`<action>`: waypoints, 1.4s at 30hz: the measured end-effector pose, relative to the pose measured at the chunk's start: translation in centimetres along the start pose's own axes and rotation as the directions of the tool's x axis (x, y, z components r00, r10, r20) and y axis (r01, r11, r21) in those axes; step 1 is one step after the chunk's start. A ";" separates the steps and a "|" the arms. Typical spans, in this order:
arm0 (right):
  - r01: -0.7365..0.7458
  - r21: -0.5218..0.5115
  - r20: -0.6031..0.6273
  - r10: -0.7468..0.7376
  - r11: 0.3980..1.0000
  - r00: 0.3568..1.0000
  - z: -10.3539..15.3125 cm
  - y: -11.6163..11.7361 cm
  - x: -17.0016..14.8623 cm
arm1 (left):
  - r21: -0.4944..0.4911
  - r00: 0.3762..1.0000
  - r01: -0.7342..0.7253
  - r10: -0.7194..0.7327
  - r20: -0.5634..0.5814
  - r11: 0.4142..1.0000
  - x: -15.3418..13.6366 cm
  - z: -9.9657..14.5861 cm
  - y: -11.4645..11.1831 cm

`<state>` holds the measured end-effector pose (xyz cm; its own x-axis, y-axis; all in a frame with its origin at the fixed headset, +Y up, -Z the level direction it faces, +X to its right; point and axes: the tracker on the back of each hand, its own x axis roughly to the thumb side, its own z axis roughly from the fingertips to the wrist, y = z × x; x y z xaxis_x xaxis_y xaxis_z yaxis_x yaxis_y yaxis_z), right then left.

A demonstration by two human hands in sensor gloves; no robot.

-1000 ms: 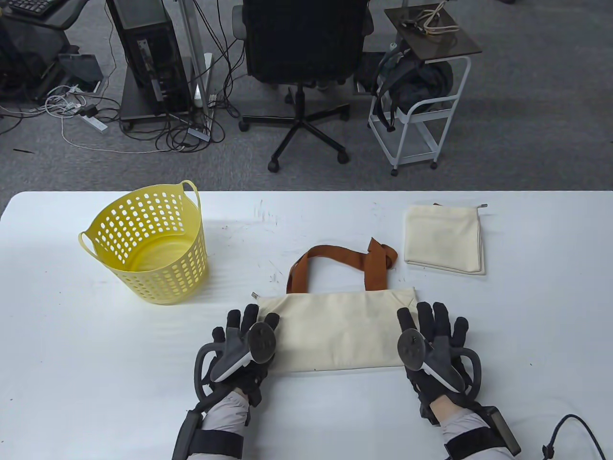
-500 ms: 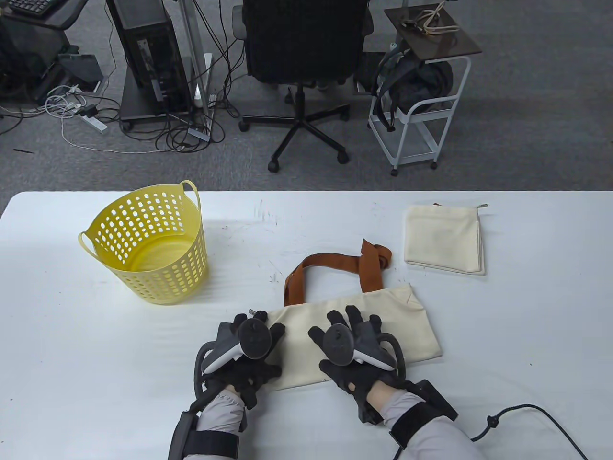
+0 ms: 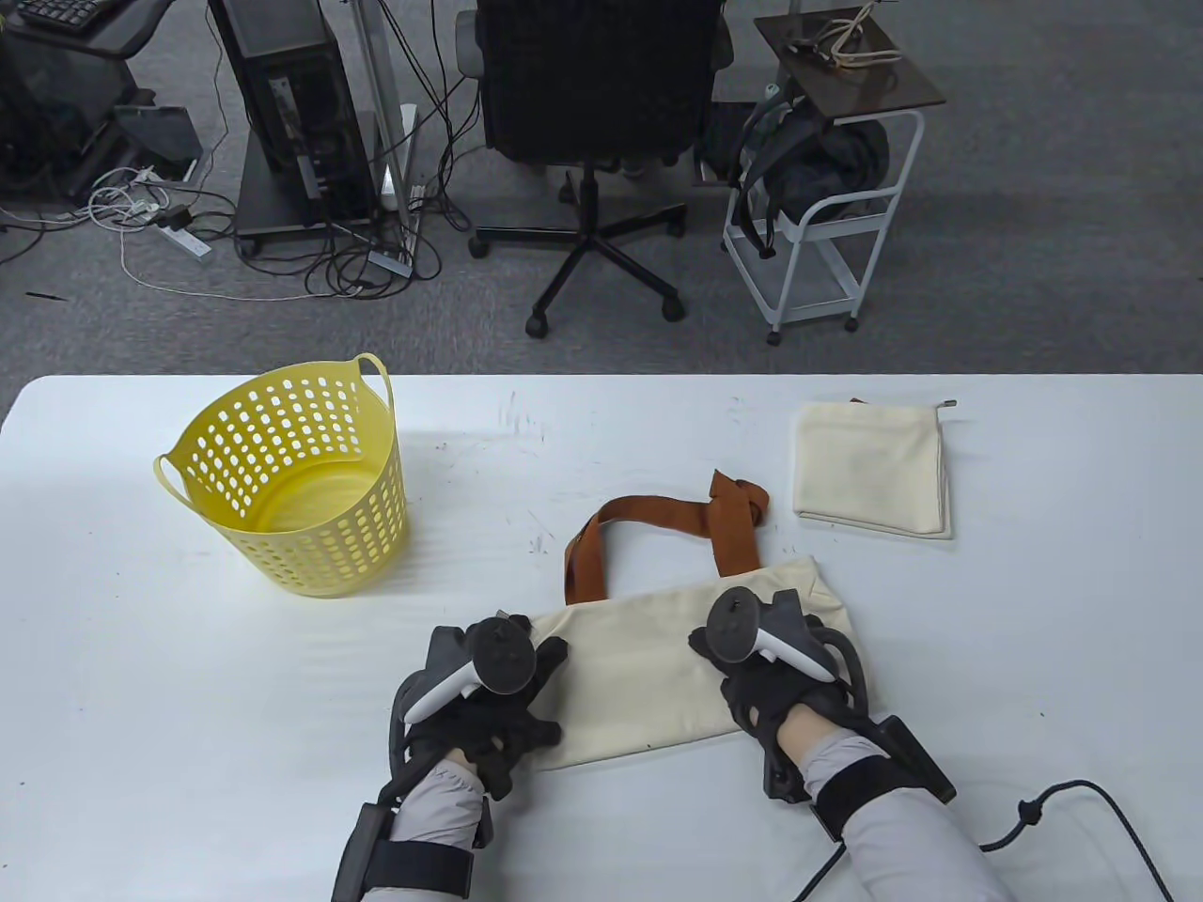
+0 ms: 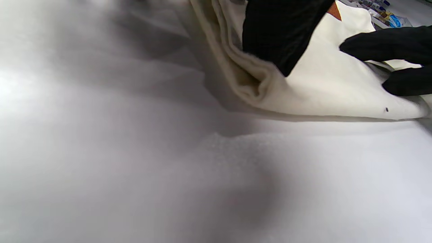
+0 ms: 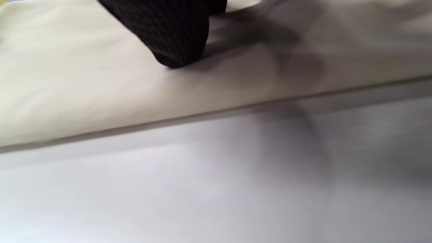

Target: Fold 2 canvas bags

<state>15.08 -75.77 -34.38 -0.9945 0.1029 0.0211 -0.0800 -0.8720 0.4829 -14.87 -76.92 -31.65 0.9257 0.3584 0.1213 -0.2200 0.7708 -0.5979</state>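
A cream canvas tote bag with rust-brown straps [image 3: 658, 658] is laid flat, slightly skewed, on the white counter [image 3: 188, 676] near the front edge, straps [image 3: 658, 526] pointed away toward the far side. The left hand [image 3: 489, 695] is planted on the bag's left end, and in the left wrist view a gloved finger [image 4: 280, 33] is seen pressed down on the cloth right by a bunched, doubled-over edge, so that hand looks flat and not clenched round anything. The right hand [image 3: 771, 676] is set on the bag's right part; from above the fingers are covered by the tracker, and the right wrist view only shows one fingertip [image 5: 175, 44] touching the fabric, so whether anything is gripped there can't be told. A second cream canvas bag, already folded into a square [image 3: 874, 470], is parked further back on the right, well apart from the hands. A yellow perforated plastic basket with loop handles [image 3: 291, 479] is stood off to the left, nothing seen in it. A black cable [image 3: 1081, 808] is trailed across the counter's near right corner. Beyond the counter, a black office chair [image 3: 592, 141] and a white rolling cart [image 3: 827, 207] are on the grey floor.
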 end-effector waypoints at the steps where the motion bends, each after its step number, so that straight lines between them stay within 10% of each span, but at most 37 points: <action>1: -0.011 -0.005 -0.024 0.011 1.000 1.000 0.0 -0.2 -0.5 | 0.000 1.000 0.000 0.000 0.001 1.000 0.0 0.0 0.0; 13: 0.117 -0.188 0.060 -0.108 0.975 0.992 -2.4 -7.4 3.8 | -0.002 1.000 0.012 -0.012 0.012 1.000 -0.2 -0.1 0.1; 23: 0.249 0.190 -0.049 -0.244 0.950 0.969 -10.8 -6.2 11.0 | -0.010 1.000 0.010 -0.010 0.023 1.000 -0.3 0.0 0.2; 30: 0.327 0.117 -0.087 -0.319 0.938 0.944 -14.5 -6.9 11.8 | -0.040 0.999 0.030 -0.028 0.045 0.999 0.0 0.0 0.3; 38: 0.306 -0.157 0.130 -0.287 0.939 0.949 -12.7 -13.7 11.9 | -0.048 0.999 0.011 -0.009 0.048 0.999 0.0 -0.1 0.2; 42: 0.176 0.155 0.029 -0.183 0.972 0.983 -11.8 -14.9 10.4 | -0.048 0.999 0.005 -0.003 0.047 0.999 0.0 -0.1 0.1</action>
<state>5.16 -67.31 -51.70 -0.9606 0.2746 -0.0423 -0.2427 -0.7552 0.6089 -14.90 -76.89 -31.81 0.9108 0.3805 0.1600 -0.2002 0.7461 -0.6350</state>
